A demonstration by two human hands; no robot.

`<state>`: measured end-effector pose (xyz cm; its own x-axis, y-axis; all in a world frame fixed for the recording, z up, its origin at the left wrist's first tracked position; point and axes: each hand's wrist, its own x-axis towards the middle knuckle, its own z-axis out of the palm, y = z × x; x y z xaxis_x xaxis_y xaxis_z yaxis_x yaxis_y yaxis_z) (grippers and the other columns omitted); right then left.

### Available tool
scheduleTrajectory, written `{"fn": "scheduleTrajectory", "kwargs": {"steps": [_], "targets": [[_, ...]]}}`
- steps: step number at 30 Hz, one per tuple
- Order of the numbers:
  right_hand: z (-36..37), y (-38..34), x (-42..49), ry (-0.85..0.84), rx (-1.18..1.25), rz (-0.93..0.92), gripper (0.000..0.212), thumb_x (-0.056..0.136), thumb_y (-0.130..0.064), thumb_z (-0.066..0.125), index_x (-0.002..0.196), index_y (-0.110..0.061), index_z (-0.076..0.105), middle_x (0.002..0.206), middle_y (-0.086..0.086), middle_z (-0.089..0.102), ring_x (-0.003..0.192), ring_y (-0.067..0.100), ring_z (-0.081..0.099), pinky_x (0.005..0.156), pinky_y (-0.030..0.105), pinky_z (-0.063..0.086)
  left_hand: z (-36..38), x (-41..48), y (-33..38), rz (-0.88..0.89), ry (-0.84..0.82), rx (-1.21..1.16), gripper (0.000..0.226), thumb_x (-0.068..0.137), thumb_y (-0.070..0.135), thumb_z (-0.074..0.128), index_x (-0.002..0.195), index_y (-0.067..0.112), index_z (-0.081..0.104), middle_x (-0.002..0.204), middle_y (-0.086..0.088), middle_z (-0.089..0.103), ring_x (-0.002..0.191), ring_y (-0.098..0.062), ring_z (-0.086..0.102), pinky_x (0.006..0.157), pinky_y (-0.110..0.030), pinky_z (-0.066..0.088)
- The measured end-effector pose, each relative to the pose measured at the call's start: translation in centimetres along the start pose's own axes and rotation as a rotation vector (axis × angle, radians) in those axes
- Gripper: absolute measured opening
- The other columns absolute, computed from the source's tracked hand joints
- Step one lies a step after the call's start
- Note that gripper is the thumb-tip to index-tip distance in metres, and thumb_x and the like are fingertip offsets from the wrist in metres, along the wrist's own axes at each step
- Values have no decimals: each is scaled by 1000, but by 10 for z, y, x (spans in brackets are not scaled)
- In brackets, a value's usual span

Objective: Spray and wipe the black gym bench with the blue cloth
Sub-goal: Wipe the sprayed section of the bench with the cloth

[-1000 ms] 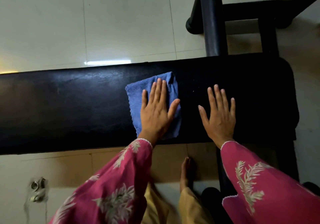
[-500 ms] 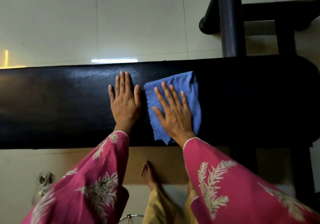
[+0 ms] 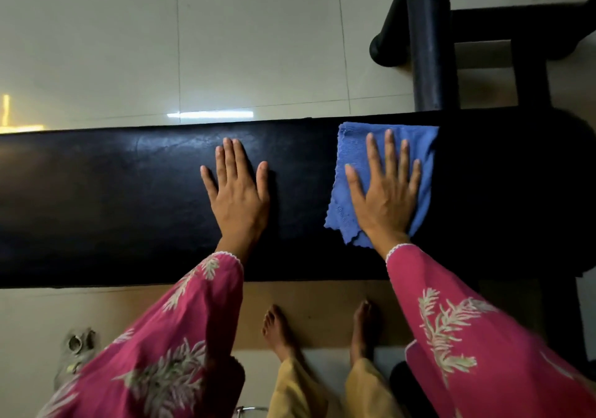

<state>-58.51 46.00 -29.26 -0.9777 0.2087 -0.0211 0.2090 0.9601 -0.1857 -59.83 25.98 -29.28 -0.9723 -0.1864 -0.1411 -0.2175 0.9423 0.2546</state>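
Pale tiled floor (image 3: 258, 30) beyond and beneath, with a bright strip of reflected light close to the bench's far edge.

Long black gym bench (image 3: 113, 208) across the whole view from left to right, its padded top dark, glossy and faintly creased. Black metal frame (image 3: 429, 46) at upper right, with one thick post behind the pad's right end.

Two pink sleeves with a pale leaf print, reaching in from below: left sleeve (image 3: 180, 337) toward mid-pad, right sleeve (image 3: 467, 337) toward the right part. Brown mat (image 3: 316, 298) on the floor just in front of the bench.

Blue cloth (image 3: 351, 146) flat on the right part of the pad, its top edge near the pad's far edge. Directly under the right hand, well apart from the left. Folded to a rough rectangle, finely ribbed, with a scalloped hem down the left side and a rumpled, doubled near corner.

Right hand (image 3: 383, 201) palm down on the cloth, fingers straight and spread, thumb out to the left. Pressing flat, not curled round the fabric.

Left hand (image 3: 238, 198) palm down on the bare pad to the left of the cloth, not touching it. Fingers straight, the middle three close together, little finger and thumb splayed. Released, grasping nothing.

Two bare feet (image 3: 277, 330) on the mat between the sleeves, toes toward the bench. Small, blurred metal object (image 3: 75, 343) on the floor at lower left.
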Motion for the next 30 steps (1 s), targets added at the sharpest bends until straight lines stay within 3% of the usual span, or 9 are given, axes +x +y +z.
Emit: {"fn": "scheduleTrajectory", "kwargs": {"steps": [5,9,14,19,23,27,30], "targets": [[-7,34,-7,-104,-56,-249,65,90,-61,11,145,-27,20,154,0,23,142,23,19,113,41,6,6,-1,63,91,-16,-98,66,93,48,16,148,13,10,158,-2,8,144,-13,2,113,-36,-11],[-13,59,9,1,-66,46,64,91,-58,11,145,-26,22,154,3,22,142,25,20,114,45,9,24,-7,98,67,-78,-81,61,98,46,18,149,13,5,158,-1,3,144,-13,-4,113,-39,-13],[-13,63,7,-62,-69,-186,63,92,-59,11,145,-27,21,154,0,24,141,22,19,113,41,5,32,-9,97,83,-35,8,73,88,53,0,148,12,6,158,-2,5,145,-14,-1,114,-41,-10],[0,44,29,113,-57,130,55,92,-51,30,140,-26,36,148,2,36,137,29,32,111,45,13,35,-9,97,75,-2,15,73,89,53,3,148,11,10,158,-2,8,145,-15,2,115,-42,-8],[-6,56,42,6,-26,-113,57,91,-52,23,142,-28,30,151,-2,30,141,24,24,113,45,8,35,-8,97,74,6,15,73,89,52,4,148,11,11,158,-3,9,145,-15,3,115,-42,-8],[-5,43,46,77,-48,42,56,91,-51,27,141,-26,34,149,-1,34,139,28,28,113,50,12,34,-9,97,69,6,16,72,90,52,5,148,12,10,158,-2,8,145,-14,2,114,-41,-9],[-8,50,49,-67,-57,-222,59,90,-53,19,144,-29,25,153,-5,25,142,22,21,113,46,4,33,-10,97,67,4,10,72,89,52,4,148,12,10,158,-2,8,145,-14,2,115,-41,-9]]}}
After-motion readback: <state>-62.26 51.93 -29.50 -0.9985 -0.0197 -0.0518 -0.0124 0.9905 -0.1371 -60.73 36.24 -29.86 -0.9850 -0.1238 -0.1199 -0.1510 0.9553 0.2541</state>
